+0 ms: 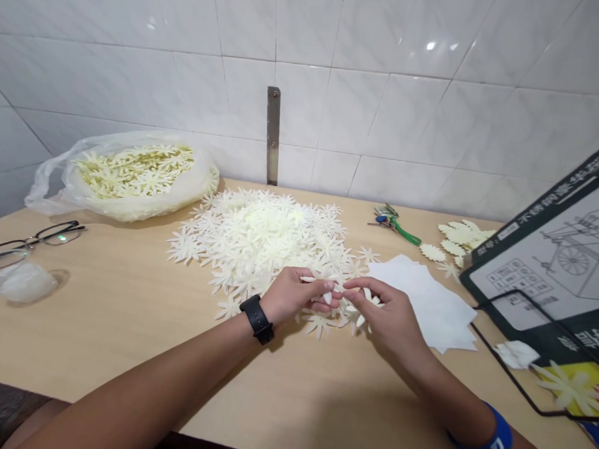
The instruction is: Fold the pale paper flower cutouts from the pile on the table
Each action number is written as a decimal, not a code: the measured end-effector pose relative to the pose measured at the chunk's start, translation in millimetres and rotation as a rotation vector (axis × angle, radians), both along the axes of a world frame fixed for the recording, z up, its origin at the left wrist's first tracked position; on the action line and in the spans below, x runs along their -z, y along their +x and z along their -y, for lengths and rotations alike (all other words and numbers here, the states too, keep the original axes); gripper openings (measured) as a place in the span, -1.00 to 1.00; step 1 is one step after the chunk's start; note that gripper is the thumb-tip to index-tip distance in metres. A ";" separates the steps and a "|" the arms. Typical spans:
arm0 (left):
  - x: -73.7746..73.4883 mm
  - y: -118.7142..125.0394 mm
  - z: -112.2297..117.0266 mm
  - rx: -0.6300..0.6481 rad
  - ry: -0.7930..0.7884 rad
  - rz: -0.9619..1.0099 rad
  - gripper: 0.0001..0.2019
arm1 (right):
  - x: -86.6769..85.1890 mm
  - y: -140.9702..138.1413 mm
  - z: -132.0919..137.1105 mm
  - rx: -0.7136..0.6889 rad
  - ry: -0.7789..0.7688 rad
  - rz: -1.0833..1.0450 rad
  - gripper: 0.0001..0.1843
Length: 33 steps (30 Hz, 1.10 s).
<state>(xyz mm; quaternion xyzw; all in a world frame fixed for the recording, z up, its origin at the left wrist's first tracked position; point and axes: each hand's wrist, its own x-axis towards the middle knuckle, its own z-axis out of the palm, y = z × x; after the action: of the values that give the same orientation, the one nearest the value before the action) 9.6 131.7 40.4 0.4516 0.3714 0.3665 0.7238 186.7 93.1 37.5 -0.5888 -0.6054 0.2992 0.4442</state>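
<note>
My left hand (pixel 302 294), with a black watch at the wrist, is closed on a pale cream flower cutout (pixel 328 297) with narrow petals. My right hand (pixel 383 311) meets it from the right, thumb and forefinger pinched at the cutout's edge. More white petals (pixel 364 308) show beside and partly behind the right fingers; whether that hand holds them I cannot tell. Just beyond both hands spreads a heap of similar flower cutouts (pixel 268 239), with a few loose ones lying under the hands. Fingers hide the middle of the held piece.
A plastic bag (pixel 178 202) of cutouts stands back left, near glasses (pixel 29 242) and a crumpled white wad (pixel 21 282). White sheets (pixel 422 298) lie right of my hands. Keys with a green strap (pixel 406 230), leaf-edged cutouts (pixel 455 242) and a dark printed box (pixel 559 249) are farther right.
</note>
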 end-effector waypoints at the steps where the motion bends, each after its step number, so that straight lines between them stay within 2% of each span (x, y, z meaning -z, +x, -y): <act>1: -1.1 0.2 0.7 0.025 0.020 -0.018 -0.70 | 0.7 0.0 -0.2 -0.004 -0.005 -0.004 -0.78; 3: -3.2 0.5 1.5 0.045 0.058 -0.062 -0.70 | 2.2 -0.1 -0.3 -0.033 -0.016 -0.021 -0.77; 7: -3.5 0.7 0.4 0.009 0.077 -0.115 -0.68 | 4.2 -0.1 0.4 -0.114 -0.018 -0.075 -0.75; 13: 1.0 -1.6 -4.8 -0.056 0.119 -0.044 -0.69 | 7.1 4.5 -3.3 -0.037 -0.152 -0.159 -0.68; 18: 1.4 -1.9 -6.2 -0.121 0.091 -0.080 -0.73 | 8.0 3.5 -3.5 -0.048 -0.236 -0.267 -0.63; 22: -0.2 -2.7 -11.1 -0.254 0.014 -0.060 -0.78 | 8.2 6.5 -7.6 0.063 -0.273 -0.233 -0.58; 25: -3.0 -4.5 -14.8 -0.321 -0.015 -0.024 -0.83 | 8.1 12.3 -12.8 0.168 -0.163 -0.065 -0.60; 29: -4.2 -5.8 -12.8 -0.246 0.010 -0.011 -0.83 | 6.1 14.3 -12.6 0.216 -0.020 0.057 -0.63; 33: -2.0 -2.8 -4.8 -0.111 0.007 -0.015 -0.74 | 3.9 6.6 -5.0 0.088 0.019 0.029 -0.72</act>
<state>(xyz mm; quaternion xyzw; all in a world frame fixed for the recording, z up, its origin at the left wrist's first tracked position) 6.8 136.5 42.4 0.4356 0.4000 0.4041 0.6978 193.3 98.1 33.7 -0.6149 -0.5881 0.2652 0.4536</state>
